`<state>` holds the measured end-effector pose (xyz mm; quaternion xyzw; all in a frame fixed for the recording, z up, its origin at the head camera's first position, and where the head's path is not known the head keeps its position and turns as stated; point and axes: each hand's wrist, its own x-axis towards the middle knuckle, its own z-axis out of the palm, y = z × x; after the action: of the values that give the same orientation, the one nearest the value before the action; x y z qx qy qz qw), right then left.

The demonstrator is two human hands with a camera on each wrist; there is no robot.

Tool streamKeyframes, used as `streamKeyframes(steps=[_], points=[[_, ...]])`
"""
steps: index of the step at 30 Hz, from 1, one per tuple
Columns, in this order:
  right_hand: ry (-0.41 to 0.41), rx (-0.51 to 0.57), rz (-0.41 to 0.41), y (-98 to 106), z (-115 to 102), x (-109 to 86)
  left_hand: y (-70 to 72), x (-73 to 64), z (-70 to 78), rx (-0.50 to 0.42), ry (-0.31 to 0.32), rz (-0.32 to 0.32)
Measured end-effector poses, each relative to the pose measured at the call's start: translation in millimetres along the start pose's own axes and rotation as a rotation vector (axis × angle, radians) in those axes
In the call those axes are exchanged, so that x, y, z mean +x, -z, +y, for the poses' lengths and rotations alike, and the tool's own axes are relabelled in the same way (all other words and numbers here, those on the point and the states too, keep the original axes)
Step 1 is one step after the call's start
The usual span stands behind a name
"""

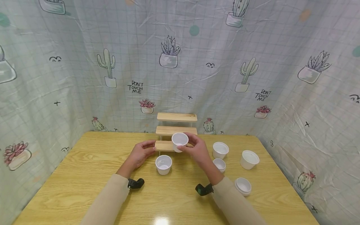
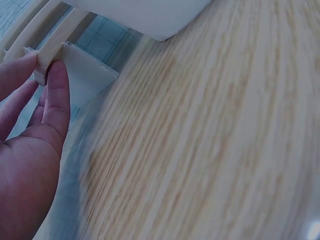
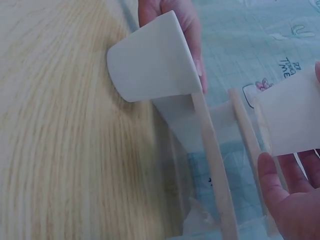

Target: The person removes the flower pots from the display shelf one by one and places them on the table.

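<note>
My right hand (image 1: 199,150) holds a white cup (image 1: 179,140), mouth up and tilted toward me, in front of the lower steps of a small three-step wooden shelf (image 1: 177,117). In the right wrist view the thumb and fingers lie around this held cup (image 3: 290,112), close by the step edges. My left hand (image 1: 140,153) is at the left end of the lowest step. The left wrist view shows its thumb and fingers pinching that step end (image 2: 47,57). Another white cup (image 1: 163,165) stands upright on the table just in front of the shelf.
On the right of the wooden table (image 1: 84,187) stand a white cup (image 1: 220,150), another white cup (image 1: 249,159), a small white cup (image 1: 219,164) and a low white cup (image 1: 243,186). A cactus-print curtain (image 1: 129,62) hangs behind and at both sides.
</note>
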<state>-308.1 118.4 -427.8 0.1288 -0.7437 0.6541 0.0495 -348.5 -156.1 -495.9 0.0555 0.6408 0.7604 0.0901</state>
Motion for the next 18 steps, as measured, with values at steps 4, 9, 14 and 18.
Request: streamKeyframes(steps=[4,9,14,18], points=[[0.019,0.005,0.001,-2,-3,4.0,0.0,-0.1,0.3,0.004,0.007,0.000],[0.034,-0.002,-0.001,-4,-6,9.5,0.3,-0.5,0.1,0.003,0.009,-0.010],[0.041,-0.005,-0.011,-5,-18,9.2,0.6,0.3,-0.7,-0.012,0.005,-0.016],[0.060,-0.003,0.013,-7,-14,14.8,0.5,0.9,-1.3,-0.007,-0.004,-0.010]])
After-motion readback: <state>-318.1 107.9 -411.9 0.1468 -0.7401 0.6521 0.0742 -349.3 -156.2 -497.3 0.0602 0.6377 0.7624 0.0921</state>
